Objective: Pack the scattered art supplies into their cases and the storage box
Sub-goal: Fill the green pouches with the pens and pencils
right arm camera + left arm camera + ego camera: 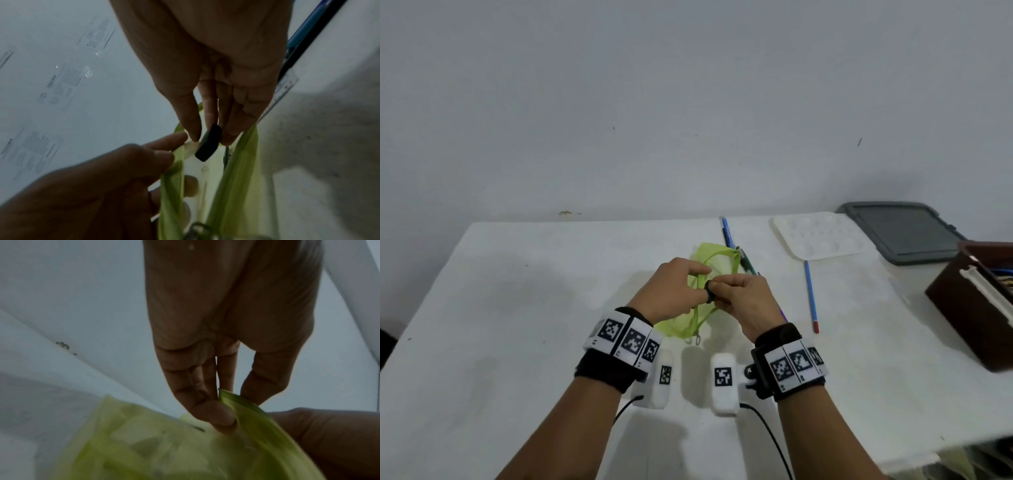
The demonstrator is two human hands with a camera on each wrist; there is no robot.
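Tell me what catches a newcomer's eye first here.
The bright green pouch held open mid-table: the left hand pinches its rim while the right hand pinches a small black piece over the opening. Right of it lie a blue pencil and a white palette.

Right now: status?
Left hand pinches pouch rim open. Right hand holds black eraser at the mouth. Nothing blocking.

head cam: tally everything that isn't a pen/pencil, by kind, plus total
green mesh pouch: 1
small black piece: 1
white palette: 1
grey lid: 1
brown box: 1
Total: 5
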